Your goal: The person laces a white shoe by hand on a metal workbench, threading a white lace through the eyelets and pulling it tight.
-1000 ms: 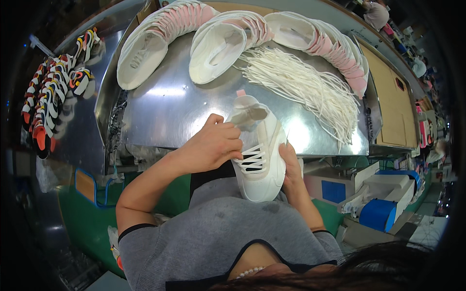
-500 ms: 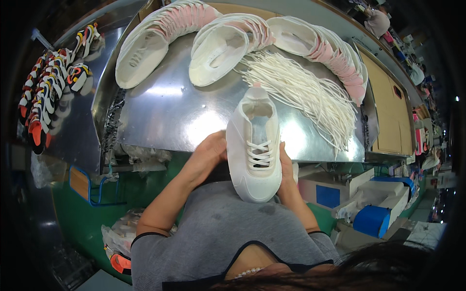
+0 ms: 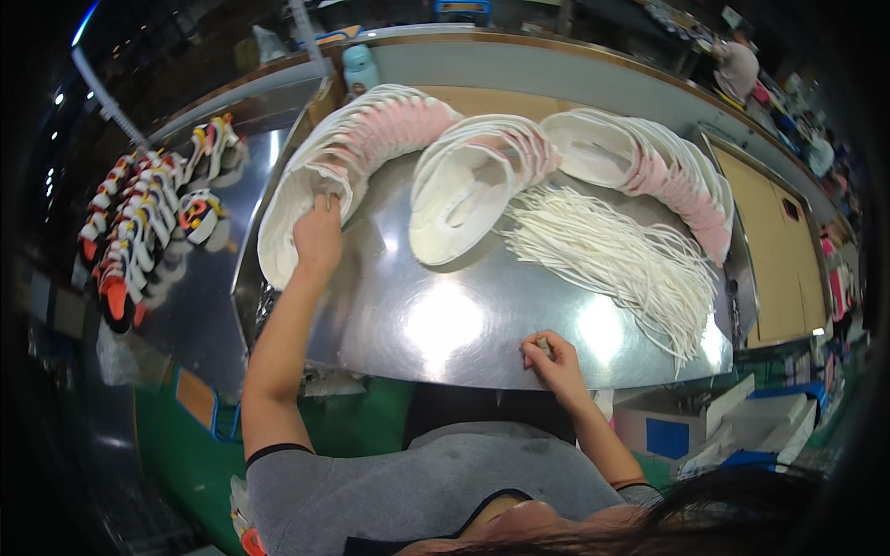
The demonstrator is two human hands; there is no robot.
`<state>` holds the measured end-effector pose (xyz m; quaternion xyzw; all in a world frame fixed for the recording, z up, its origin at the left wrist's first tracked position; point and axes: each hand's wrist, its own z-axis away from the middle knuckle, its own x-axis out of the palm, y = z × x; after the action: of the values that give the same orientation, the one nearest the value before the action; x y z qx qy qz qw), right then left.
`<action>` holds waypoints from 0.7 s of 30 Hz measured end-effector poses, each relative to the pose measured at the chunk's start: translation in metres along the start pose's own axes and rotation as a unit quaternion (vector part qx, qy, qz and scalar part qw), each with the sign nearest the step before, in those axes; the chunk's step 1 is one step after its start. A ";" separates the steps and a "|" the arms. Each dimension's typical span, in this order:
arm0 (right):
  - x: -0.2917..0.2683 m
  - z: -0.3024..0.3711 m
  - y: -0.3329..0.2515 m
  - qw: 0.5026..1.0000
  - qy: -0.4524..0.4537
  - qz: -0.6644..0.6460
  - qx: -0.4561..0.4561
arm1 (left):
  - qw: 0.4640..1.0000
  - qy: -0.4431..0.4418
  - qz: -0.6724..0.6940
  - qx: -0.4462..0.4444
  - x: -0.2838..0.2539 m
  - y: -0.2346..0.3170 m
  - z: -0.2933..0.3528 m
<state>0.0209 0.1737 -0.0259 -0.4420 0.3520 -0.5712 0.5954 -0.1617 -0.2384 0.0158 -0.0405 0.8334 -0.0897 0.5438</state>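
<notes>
My left hand (image 3: 318,236) reaches to the front of the left row of nested white shoe uppers. Its fingers are closed on the collar of the front white shoe upper (image 3: 275,243), whose toe points toward me. The hand and wrist hide part of that upper. Over the near edge of the metal table, my right hand (image 3: 556,366) is held with curled fingers pressed together; whether a small thing is between them I cannot make out. Ahead of it lies a bundle of white shoelaces (image 3: 616,259).
A middle row of white uppers (image 3: 445,236) and a right row (image 3: 686,185), both with pink inner parts, stand on the metal table (image 3: 389,315). Colourful shoe parts (image 3: 139,222) line the left side table. Behind stands a light-blue bottle (image 3: 360,67); at right is a cardboard-lined tray (image 3: 765,250).
The laced white shoe upper, held between both hands before, has left my lap. My left hand has moved forward and left to the left row; my right hand has come over the table edge.
</notes>
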 end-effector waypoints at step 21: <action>-0.027 -0.135 -0.069 0.856 0.193 0.349 -0.328 | 0.932 0.020 0.326 0.155 0.001 0.180 -0.026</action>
<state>-0.1318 0.1868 -0.0130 -0.3411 0.7579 -0.2509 0.4963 -0.1799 -0.0589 -0.0098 0.3202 0.7869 -0.0360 0.5263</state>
